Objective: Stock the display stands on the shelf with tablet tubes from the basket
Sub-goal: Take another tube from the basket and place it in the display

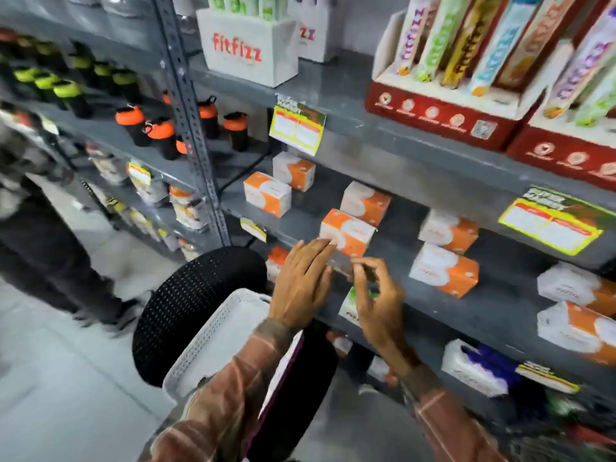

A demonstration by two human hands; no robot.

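My left hand (301, 281) lies flat with its fingers apart at the front edge of the middle shelf, touching an orange-and-white box (348, 232). My right hand (378, 296) is beside it with curled fingers. A green-and-white pack with red lettering (350, 306) shows partly behind that hand, and blur hides whether the hand grips it. The white perforated basket (213, 341) rests on a black mesh seat (186, 305) below my left arm. On the top shelf stand a white FitFizz display stand (250, 51) and a red display stand (443, 115) filled with tablet tubes (440, 38).
Several orange-and-white boxes (445, 271) sit along the middle shelf. Price tags (297, 128) hang from the shelf edges. Black bottles with orange lids (160, 135) and green lids fill the left rack behind a steel upright (191, 128). Another person's legs (50, 261) stand at the left.
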